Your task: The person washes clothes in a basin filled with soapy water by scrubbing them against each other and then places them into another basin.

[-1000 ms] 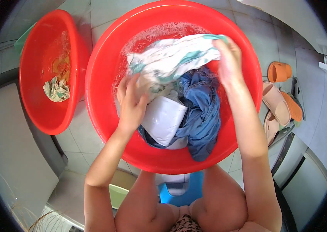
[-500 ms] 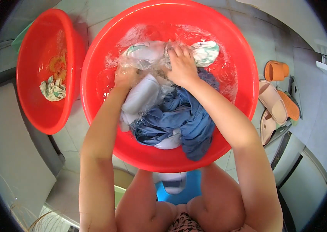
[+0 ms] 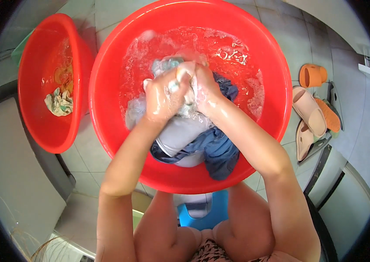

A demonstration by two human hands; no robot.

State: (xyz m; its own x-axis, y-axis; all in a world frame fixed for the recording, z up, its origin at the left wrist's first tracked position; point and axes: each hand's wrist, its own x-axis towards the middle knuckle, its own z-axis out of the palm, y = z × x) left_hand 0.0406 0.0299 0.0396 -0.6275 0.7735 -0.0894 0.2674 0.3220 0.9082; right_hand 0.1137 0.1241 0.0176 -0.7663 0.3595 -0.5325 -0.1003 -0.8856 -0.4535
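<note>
My left hand [image 3: 164, 96] and my right hand [image 3: 205, 85] are close together over the large red basin [image 3: 110, 131], both closed on a wet white cloth with green marks [image 3: 186, 94]. The cloth is bunched between them, and its lower folds run into the other laundry. Under my wrists lies a pale grey garment [image 3: 180, 133]. Dark blue clothing [image 3: 222, 153] is heaped beside it, toward the near right side of the basin. Foamy water [image 3: 233, 52] fills the far part around the heap.
A smaller red basin [image 3: 27, 109] at the left holds a crumpled white-and-green cloth [image 3: 59, 102] and a little yellowish water. Slippers, one of them orange [image 3: 311, 76] and another beige [image 3: 309, 111], lie on the tiled floor at the right. A blue stool [image 3: 213, 214] shows between my legs.
Both hands have come together and up out of the water, gathering the white-and-green cloth between them. The pale grey garment now spreads nearer to me, over part of the blue clothing.
</note>
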